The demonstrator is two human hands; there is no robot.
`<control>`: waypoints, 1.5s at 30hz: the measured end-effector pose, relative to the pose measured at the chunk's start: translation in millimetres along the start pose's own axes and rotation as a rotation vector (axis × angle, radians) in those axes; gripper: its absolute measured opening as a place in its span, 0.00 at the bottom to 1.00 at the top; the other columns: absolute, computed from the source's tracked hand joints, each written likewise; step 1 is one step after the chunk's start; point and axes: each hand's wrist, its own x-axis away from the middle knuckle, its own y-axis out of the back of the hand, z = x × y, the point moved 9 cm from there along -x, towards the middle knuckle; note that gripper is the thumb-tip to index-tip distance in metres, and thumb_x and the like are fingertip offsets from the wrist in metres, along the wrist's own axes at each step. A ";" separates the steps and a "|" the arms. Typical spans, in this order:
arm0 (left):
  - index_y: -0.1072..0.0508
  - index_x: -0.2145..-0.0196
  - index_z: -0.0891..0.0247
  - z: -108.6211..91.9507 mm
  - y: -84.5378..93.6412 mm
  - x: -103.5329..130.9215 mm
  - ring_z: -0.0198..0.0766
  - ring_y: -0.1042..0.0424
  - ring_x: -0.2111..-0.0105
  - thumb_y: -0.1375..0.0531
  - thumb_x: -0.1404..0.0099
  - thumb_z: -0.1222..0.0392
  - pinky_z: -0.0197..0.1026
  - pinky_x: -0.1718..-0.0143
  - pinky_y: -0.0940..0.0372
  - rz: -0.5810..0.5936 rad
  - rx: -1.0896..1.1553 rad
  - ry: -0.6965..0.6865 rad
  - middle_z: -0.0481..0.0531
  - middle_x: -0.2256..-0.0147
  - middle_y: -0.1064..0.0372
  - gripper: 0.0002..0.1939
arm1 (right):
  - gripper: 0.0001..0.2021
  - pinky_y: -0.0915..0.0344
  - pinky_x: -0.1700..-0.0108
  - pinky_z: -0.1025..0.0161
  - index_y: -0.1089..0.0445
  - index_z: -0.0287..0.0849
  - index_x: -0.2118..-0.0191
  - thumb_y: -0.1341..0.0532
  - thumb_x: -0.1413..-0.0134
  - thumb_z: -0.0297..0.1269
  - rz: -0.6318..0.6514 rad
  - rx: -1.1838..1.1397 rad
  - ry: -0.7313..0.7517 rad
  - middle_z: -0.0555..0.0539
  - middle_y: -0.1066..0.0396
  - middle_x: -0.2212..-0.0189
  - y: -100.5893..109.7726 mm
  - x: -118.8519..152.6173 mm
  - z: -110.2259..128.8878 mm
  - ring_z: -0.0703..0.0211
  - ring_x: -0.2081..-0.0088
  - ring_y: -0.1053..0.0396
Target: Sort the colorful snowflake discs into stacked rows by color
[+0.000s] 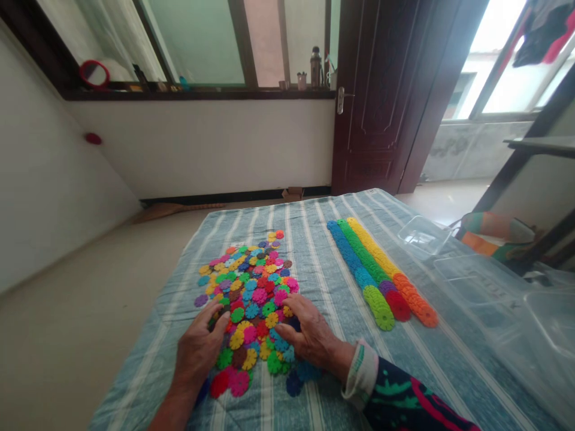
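Note:
A loose pile of colourful notched plastic discs [259, 295] lies on the striped cloth. My left hand [201, 340] rests at the pile's left edge, thumb and fingers apart, with dark discs close to the gap between them. At the right edge, my right hand [314, 332] touches the pile, its thumb and fingers spread around a dark blue disc [294, 324]. Neither hand has a clear grip on a disc. To the right lie overlapping rows of discs: a blue row [345, 251] ending light green, a green row [365, 251] ending purple and red, and a yellow row [372, 248] ending orange.
Clear plastic containers [424, 235] and lids stand along the right side of the cloth-covered surface [309, 239]. Beyond its far edge are a wall, a window ledge [202, 94] with small items, and a dark red door [377, 90].

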 end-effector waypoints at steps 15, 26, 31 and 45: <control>0.23 0.61 0.61 -1.3 6.7 -20.9 0.46 0.27 0.51 0.44 0.43 0.48 0.46 0.46 0.35 -0.022 0.210 0.139 0.55 0.54 0.24 0.19 | 0.19 0.39 0.40 0.47 0.31 0.44 0.47 0.40 0.43 0.44 -0.003 -0.055 -0.034 0.40 0.31 0.46 -5.1 12.1 -12.4 0.47 0.43 0.35; 0.23 0.60 0.61 17.4 -10.1 -39.3 0.43 0.27 0.52 0.46 0.40 0.53 0.42 0.46 0.36 0.009 0.203 0.147 0.53 0.55 0.23 0.16 | 0.18 0.37 0.42 0.50 0.30 0.48 0.49 0.43 0.41 0.48 0.056 -0.144 -0.110 0.45 0.29 0.49 1.7 13.6 -12.2 0.49 0.47 0.33; 0.22 0.59 0.64 17.9 -10.0 -33.3 0.42 0.27 0.54 0.48 0.38 0.51 0.39 0.48 0.36 0.033 0.299 0.180 0.52 0.57 0.22 0.19 | 0.18 0.38 0.41 0.50 0.30 0.49 0.48 0.45 0.39 0.49 0.081 -0.151 -0.154 0.46 0.30 0.47 -0.5 14.3 -11.6 0.50 0.45 0.34; 0.21 0.65 0.66 18.0 -6.8 -35.7 0.41 0.26 0.63 0.45 0.41 0.48 0.36 0.57 0.34 0.038 0.368 0.164 0.50 0.66 0.22 0.20 | 0.12 0.39 0.40 0.53 0.28 0.46 0.52 0.44 0.38 0.40 0.179 -0.121 -0.020 0.43 0.30 0.47 -27.9 21.4 17.6 0.52 0.44 0.35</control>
